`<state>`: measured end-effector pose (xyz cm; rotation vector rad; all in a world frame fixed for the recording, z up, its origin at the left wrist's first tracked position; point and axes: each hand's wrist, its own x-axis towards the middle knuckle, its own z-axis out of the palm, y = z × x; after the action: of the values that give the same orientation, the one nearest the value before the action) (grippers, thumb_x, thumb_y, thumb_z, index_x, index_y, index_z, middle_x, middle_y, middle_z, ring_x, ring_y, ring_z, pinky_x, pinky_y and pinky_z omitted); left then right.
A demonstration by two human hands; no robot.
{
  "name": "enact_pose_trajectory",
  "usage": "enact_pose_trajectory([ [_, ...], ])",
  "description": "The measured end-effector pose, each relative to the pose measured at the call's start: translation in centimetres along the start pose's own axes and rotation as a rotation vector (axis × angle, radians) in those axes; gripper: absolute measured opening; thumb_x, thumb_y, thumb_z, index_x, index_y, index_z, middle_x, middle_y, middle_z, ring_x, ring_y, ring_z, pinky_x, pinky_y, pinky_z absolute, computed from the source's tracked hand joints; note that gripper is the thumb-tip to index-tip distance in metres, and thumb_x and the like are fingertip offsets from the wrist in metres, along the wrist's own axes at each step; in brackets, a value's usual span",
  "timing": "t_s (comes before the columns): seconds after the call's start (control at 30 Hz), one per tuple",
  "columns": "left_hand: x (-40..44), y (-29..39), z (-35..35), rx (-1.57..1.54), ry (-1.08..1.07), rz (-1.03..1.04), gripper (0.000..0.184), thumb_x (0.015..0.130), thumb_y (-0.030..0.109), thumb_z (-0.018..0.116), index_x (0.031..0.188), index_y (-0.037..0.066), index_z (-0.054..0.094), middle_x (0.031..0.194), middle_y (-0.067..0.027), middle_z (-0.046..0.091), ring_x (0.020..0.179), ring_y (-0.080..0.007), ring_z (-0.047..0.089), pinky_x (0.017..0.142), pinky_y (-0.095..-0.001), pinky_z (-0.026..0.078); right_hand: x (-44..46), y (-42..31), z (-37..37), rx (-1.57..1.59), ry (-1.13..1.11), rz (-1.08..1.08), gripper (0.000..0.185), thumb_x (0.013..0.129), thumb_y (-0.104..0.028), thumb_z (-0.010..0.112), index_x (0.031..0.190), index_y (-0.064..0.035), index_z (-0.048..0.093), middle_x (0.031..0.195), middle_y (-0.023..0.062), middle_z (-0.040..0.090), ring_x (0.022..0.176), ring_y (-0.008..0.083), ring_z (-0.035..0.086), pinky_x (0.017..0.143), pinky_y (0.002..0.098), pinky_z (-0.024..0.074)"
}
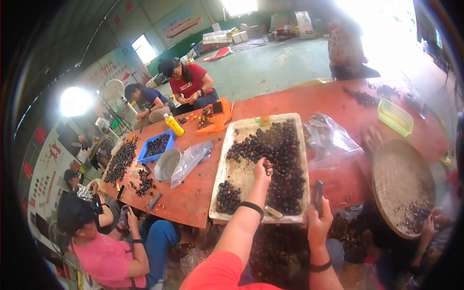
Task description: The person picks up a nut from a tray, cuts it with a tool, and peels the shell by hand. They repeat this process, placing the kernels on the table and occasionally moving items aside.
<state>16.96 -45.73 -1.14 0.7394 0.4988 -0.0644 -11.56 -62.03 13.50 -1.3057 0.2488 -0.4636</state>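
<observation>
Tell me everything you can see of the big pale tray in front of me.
The tray is rectangular and off-white, with a raised rim and a stained, dirty-looking floor; its material is unclear. It sits upright on the red-orange table. Dark round pieces fill its right side and spread across the far part, with a separate pile in the near-left corner and bare floor between. A small pale object lies at the near side. Your left hand is over the contents.
</observation>
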Motion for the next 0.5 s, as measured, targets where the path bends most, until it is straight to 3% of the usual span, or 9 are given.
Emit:
enact_pose_trajectory([
  [0.03, 0.7, 0.3, -0.9, -0.230, 0.012, -0.067, 0.013, 0.094, 0.021, 0.058, 0.094, 0.009, 0.061, 0.081, -0.0031, 0.059, 0.065, -0.0117, 0.058, 0.042, -0.0225, 0.036, 0.0, -0.1, 0.3, 0.039, -0.018, 0.053, 0.029, 0.095, -0.003, 0.052, 0.123, -0.0004, 0.056, 0.081, 0.0014, 0.052, 0.062, 0.0082, 0.055, 0.057, 0.0242, 0.0424],
  [0.07, 1.3, 0.7, -2.1, -0.402, -0.038, -0.124, 0.012, 0.093, 0.017, 0.055, 0.093, 0.006, 0.059, 0.082, -0.0069, 0.060, 0.068, -0.0183, 0.062, 0.048, -0.0260, 0.048, -0.2, -0.1, 0.6, 0.033, -0.029, 0.063, 0.029, 0.095, -0.003, 0.052, 0.123, -0.0004, 0.056, 0.081, 0.0014, 0.052, 0.062, 0.0082, 0.055, 0.057, 0.0242, 0.0424],
  [0.1, 1.0, 1.2, -2.3, -0.411, -0.026, -0.118, 0.012, 0.093, 0.017, 0.055, 0.093, 0.006, 0.059, 0.082, -0.0069, 0.060, 0.068, -0.0183, 0.062, 0.048, -0.0260, 0.048, -0.2, -0.1, 0.8, 0.032, -0.030, 0.080, 0.029, 0.095, -0.003, 0.052, 0.123, -0.0002, 0.056, 0.079, 0.0012, 0.053, 0.062, 0.0082, 0.054, 0.056, 0.0238, 0.0425],
  [0.2, -1.0, 3.4, -2.2, -0.656, 0.030, -0.235, 0.014, 0.089, 0.010, 0.050, 0.094, 0.000, 0.058, 0.087, -0.0155, 0.061, 0.079, -0.0332, 0.065, 0.071, -0.0433, 0.063, -0.4, 0.4, 2.6, 0.071, -0.036, 0.075, 0.028, 0.094, -0.002, 0.052, 0.122, -0.0005, 0.057, 0.075, -0.0001, 0.054, 0.058, 0.0076, 0.053, 0.052, 0.0228, 0.0400],
  [0.3, -2.8, 4.9, -2.8, -0.642, 0.029, -0.300, 0.016, 0.088, 0.010, 0.049, 0.095, 0.001, 0.060, 0.090, -0.0152, 0.061, 0.082, -0.0299, 0.064, 0.064, -0.0363, 0.062, -0.5, 1.5, 4.6, 0.111, -0.052, 0.073, 0.027, 0.093, -0.002, 0.053, 0.119, -0.0010, 0.059, 0.074, -0.0012, 0.055, 0.053, 0.0072, 0.051, 0.048, 0.0220, 0.0375],
  [0.37, -3.2, 5.6, -3.7, -0.520, -0.034, -0.345, 0.011, 0.089, 0.009, 0.054, 0.095, 0.003, 0.061, 0.088, -0.0126, 0.062, 0.073, -0.0216, 0.062, 0.049, -0.0248, 0.052, -0.8, 2.4, 5.7, 0.106, -0.079, 0.091, 0.026, 0.093, -0.003, 0.054, 0.119, -0.0009, 0.059, 0.075, -0.0012, 0.055, 0.053, 0.0073, 0.051, 0.047, 0.0219, 0.0374],
  [0.43, -3.2, 6.5, -4.8, -0.441, -0.141, -0.443, 0.006, 0.091, 0.011, 0.060, 0.093, 0.005, 0.060, 0.085, -0.0100, 0.062, 0.068, -0.0190, 0.060, 0.045, -0.0228, 0.047, -1.0, 3.4, 6.6, 0.076, -0.088, 0.075, 0.026, 0.092, -0.002, 0.055, 0.117, -0.0004, 0.060, 0.076, -0.0013, 0.056, 0.053, 0.0074, 0.051, 0.047, 0.0222, 0.0383],
  [0.47, -3.5, 6.9, -5.0, -0.327, -0.126, -0.385, 0.009, 0.092, 0.015, 0.065, 0.093, 0.008, 0.059, 0.084, -0.0081, 0.062, 0.066, -0.0179, 0.060, 0.043, -0.0218, 0.044, -1.1, 3.7, 6.9, 0.076, -0.101, 0.064, 0.026, 0.092, -0.002, 0.055, 0.117, -0.0004, 0.060, 0.076, -0.0013, 0.056, 0.053, 0.0074, 0.051, 0.047, 0.0222, 0.0383],
  [0.5, -3.8, 8.0, -5.2, -0.262, -0.100, -0.423, 0.008, 0.098, 0.018, 0.059, 0.105, 0.014, 0.061, 0.091, -0.0060, 0.061, 0.067, -0.0149, 0.058, 0.041, -0.0198, 0.042, -1.2, 3.9, 7.3, 0.024, -0.097, 0.062, 0.026, 0.092, -0.002, 0.055, 0.117, -0.0002, 0.060, 0.076, -0.0009, 0.056, 0.053, 0.0076, 0.052, 0.047, 0.0224, 0.0389],
])
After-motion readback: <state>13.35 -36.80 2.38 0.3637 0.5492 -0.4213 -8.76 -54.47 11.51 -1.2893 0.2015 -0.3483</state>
